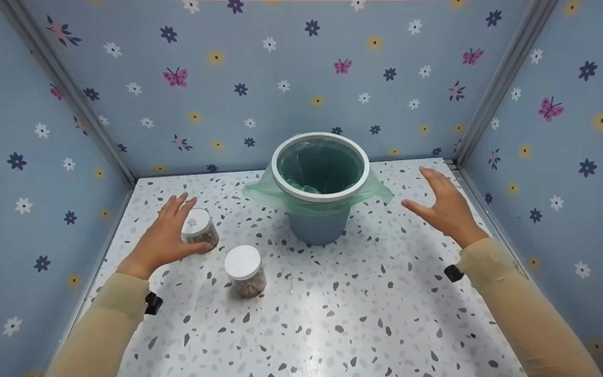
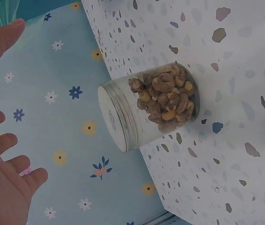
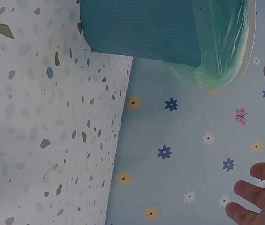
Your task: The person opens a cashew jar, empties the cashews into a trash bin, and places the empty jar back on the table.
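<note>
A blue bin (image 1: 318,228) with a white rim ring stands at the back middle of the table, lined with a green plastic bag (image 1: 267,191) whose edges stick out under the ring. Left of it my left hand (image 1: 163,238) hovers near a clear jar with a white lid (image 1: 197,222), fingers spread and not around it. In the left wrist view that jar (image 2: 162,101) holds brown nuts that look like cashews. Another white-lidded jar (image 1: 244,262) stands nearer the front. My right hand (image 1: 448,212), fingers apart and holding nothing, is in the air right of the bin.
The white speckled tabletop (image 1: 333,314) is bounded by blue flowered panels (image 1: 301,68) at the back and both sides. Grey metal strips (image 1: 495,84) run along the corners.
</note>
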Available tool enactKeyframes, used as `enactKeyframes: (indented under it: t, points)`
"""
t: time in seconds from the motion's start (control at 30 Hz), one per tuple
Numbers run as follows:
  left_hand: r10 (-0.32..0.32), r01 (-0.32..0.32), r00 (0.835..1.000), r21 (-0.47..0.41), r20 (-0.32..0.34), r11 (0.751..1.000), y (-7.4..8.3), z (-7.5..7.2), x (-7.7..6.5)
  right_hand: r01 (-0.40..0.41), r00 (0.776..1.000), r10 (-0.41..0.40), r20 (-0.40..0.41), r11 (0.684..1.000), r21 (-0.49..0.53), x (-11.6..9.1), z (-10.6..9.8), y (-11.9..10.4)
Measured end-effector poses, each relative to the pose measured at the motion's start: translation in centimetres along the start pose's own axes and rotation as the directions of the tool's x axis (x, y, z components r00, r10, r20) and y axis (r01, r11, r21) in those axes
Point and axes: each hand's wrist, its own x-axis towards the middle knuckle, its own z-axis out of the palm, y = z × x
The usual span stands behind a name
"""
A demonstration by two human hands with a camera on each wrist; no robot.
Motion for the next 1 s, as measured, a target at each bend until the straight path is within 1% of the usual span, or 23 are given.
enactKeyframes:
  t: [0.1, 0.23, 0.47, 0.67, 0.83, 1.0]
  points:
    - [-0.008, 0.008, 1.000, -0.022, 0.006, 1.000, 0.1, 0.2, 0.0, 0.015, 1.000, -0.015, -0.004, 0.999, 0.032, -0.1, 0.2, 0.0]
    - [-0.009, 0.009, 1.000, -0.026, 0.016, 1.000, 0.1, 0.7, -0.1, 0.012, 1.000, -0.013, 0.007, 0.998, 0.069, -0.3, 0.6, 0.0]
    - [0.001, 0.001, 0.999, -0.053, 0.047, 0.999, 0.0, 1.7, -0.4, 0.037, 0.999, -0.038, 0.011, 0.996, 0.076, -0.7, 1.1, -0.2]
    - [0.039, -0.037, 0.999, -0.064, 0.037, 0.997, 0.0, 2.4, -0.7, 0.022, 0.999, -0.025, 0.047, 0.997, 0.076, -1.0, 1.6, -0.5]
    - [0.077, -0.076, 0.997, -0.074, 0.016, 0.994, 0.0, 3.2, -1.0, 0.020, 0.997, -0.026, 0.067, 0.997, 0.078, -1.2, 2.0, -0.5]
    - [0.089, -0.089, 0.996, -0.064, 0.002, 0.994, -0.2, 4.0, -1.2, 0.011, 0.996, -0.017, 0.086, 0.998, 0.070, -1.4, 2.5, -0.4]
